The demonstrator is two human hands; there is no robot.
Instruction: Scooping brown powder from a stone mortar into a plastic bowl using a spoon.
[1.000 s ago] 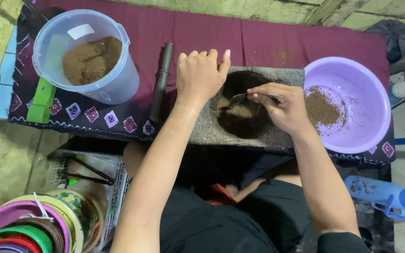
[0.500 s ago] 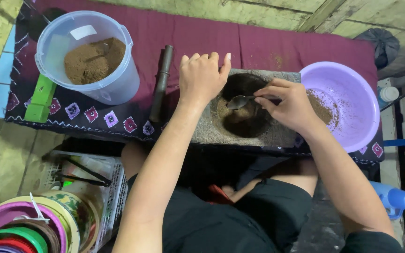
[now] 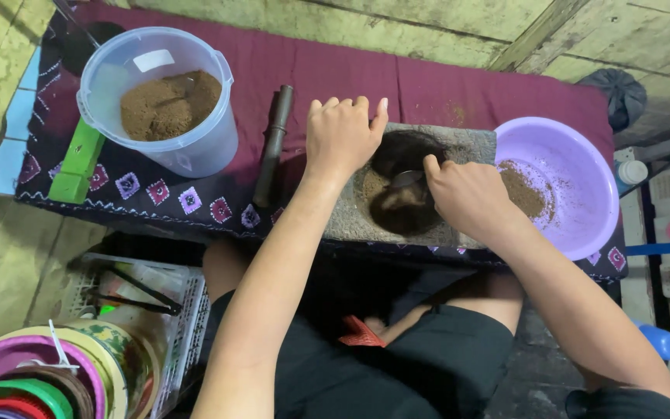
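Left hand (image 3: 343,132) flat, fingers together and lightly curled, pressed on the near-left edge of the grey grinding stone (image 3: 474,143). Right hand (image 3: 467,194) closed around a metal spoon (image 3: 409,178), bowl down in the stone's dark hollow amid brown powder. Purple basin (image 3: 575,167) with powder just right of the stone; clear lidless bucket (image 3: 160,101) of powder and black pestle (image 3: 273,143) to the left.

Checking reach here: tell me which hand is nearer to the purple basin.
Right. The right hand works over the stone slab just beside the purple basin, nearly at its rim. The left hand rests on the slab's far side, farther off.
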